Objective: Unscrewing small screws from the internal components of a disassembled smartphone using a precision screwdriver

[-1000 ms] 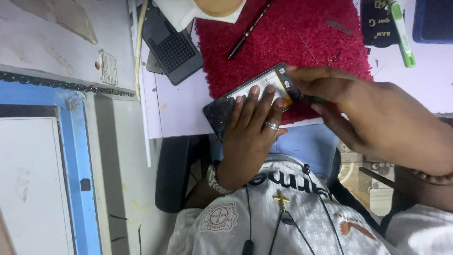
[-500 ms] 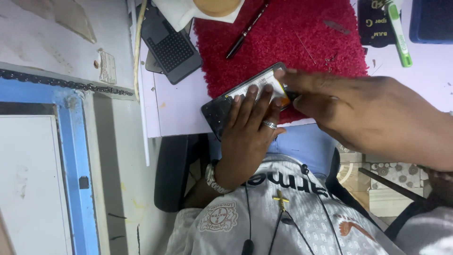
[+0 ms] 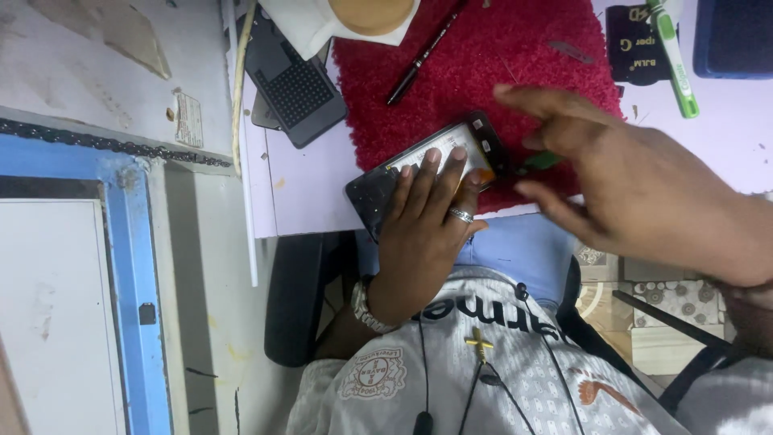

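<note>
A black phone (image 3: 378, 189) with a pale inner face lies at an angle on the front edge of a red fuzzy mat (image 3: 515, 72). My left hand (image 3: 423, 234), with a ring and a wristwatch, lies flat on it, fingers spread over its middle and pressing it down. My right hand (image 3: 644, 185) hovers just right of the phone's far end, fingers fanned out. A small green tool (image 3: 541, 161) shows between its thumb and a finger.
On the mat lie a black pen (image 3: 419, 60) and a small dark blade (image 3: 572, 50). A dark gridded device (image 3: 294, 80) sits left of the mat. A green and white marker (image 3: 672, 56), a black packet (image 3: 632, 44) and a blue case (image 3: 737, 36) lie right.
My right hand has drawn back from the phone's end toward the right and its fingers have spread. My left hand stays pressed on the phone.
</note>
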